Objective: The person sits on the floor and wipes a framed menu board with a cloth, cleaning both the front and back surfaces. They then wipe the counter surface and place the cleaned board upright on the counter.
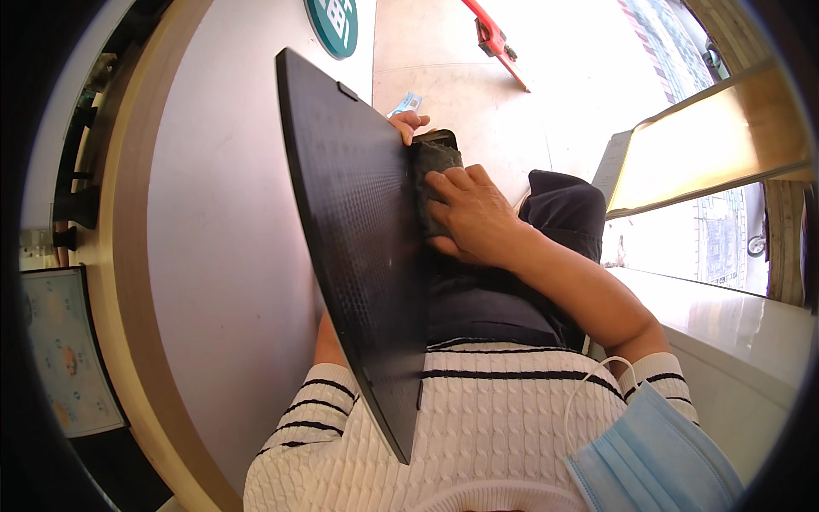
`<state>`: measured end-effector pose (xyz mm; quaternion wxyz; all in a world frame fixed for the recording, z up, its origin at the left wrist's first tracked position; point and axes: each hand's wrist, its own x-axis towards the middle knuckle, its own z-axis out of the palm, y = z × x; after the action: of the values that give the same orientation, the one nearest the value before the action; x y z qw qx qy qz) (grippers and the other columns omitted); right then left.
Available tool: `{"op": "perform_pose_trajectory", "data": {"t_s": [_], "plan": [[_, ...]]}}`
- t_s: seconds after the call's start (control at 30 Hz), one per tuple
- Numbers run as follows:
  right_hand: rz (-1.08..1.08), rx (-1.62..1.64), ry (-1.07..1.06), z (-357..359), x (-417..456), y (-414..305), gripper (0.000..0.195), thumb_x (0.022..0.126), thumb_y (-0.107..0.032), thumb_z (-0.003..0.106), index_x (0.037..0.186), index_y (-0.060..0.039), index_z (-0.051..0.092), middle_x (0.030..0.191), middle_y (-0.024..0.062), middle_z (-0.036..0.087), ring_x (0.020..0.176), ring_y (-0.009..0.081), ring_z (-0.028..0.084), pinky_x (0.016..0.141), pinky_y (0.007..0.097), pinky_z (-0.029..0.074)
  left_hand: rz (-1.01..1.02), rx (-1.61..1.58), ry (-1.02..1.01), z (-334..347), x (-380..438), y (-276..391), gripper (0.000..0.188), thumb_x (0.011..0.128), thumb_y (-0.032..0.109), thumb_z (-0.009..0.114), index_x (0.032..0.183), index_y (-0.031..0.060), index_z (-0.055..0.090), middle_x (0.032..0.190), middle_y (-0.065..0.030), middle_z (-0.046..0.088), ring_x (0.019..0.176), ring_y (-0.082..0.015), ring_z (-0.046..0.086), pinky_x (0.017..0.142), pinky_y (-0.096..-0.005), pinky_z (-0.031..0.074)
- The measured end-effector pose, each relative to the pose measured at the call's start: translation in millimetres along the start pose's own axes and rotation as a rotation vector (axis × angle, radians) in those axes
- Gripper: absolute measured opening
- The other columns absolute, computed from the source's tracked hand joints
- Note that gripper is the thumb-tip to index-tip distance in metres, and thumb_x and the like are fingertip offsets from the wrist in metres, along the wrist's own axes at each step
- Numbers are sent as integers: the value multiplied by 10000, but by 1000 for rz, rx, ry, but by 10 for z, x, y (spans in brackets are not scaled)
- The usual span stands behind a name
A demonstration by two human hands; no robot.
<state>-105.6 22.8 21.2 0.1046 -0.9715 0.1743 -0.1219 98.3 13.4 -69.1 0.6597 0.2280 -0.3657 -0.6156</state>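
A large black panel (358,256) with a finely textured face stands tilted on edge in front of my body. Small tabs stick out along its rim. My left hand (408,125) shows only its fingers, curled at the panel's far end; the rest of that hand is hidden behind the panel. A dark grey cloth (438,166) lies under my right hand (477,214), whose fingers press it against the panel's right side. Below that hand are the dark trousers (486,307) on my lap.
A white counter wall (224,211) with a wooden edge (131,256) curves along the left. A white cabinet (710,326) stands at right, under a framed board (704,141). A red object (491,38) and a blue printed slip (407,104) lie ahead. A blue face mask (652,448) hangs near my chest.
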Motion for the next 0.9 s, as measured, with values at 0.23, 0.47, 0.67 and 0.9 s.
{"op": "perform_pose_trajectory", "data": {"t_s": [0.23, 0.47, 0.67, 0.9], "plan": [[-91, 129, -4, -33, 24, 232, 231, 672, -263, 672, 826, -92, 692, 987, 47, 542, 998, 211, 473, 899, 341, 359, -9, -59, 35, 59, -1, -110, 117, 857, 87, 634, 838, 151, 538, 1211, -43, 461, 1279, -212, 414, 1068, -394, 408], [198, 189, 172, -192, -78, 341, 248, 777, -310, 679, 787, -70, 618, 819, 77, 547, 838, 250, 548, 731, 359, 454, -31, -87, -77, -43, 108, -68, 122, 860, 76, 641, 860, 114, 526, 1172, -37, 463, 1250, -217, 443, 1076, -394, 418], [584, 701, 628, -731, 20, 210, 306, 834, -281, 710, 896, -23, 557, 804, 111, 671, 678, 193, 663, 630, 323, 509, 11, 67, -171, -96, 162, -107, 60, 927, 103, 551, 875, 90, 526, 1172, -68, 470, 1229, -225, 458, 1043, -369, 437], [151, 315, 277, -356, 31, -40, 408, 795, -264, 715, 1073, 6, 586, 1196, 182, 488, 1116, 347, 474, 955, 414, 403, -2, 57, -112, -67, -11, -49, 97, 954, 133, 488, 875, 86, 520, 1174, -89, 473, 1223, -230, 454, 1040, -360, 418]]}}
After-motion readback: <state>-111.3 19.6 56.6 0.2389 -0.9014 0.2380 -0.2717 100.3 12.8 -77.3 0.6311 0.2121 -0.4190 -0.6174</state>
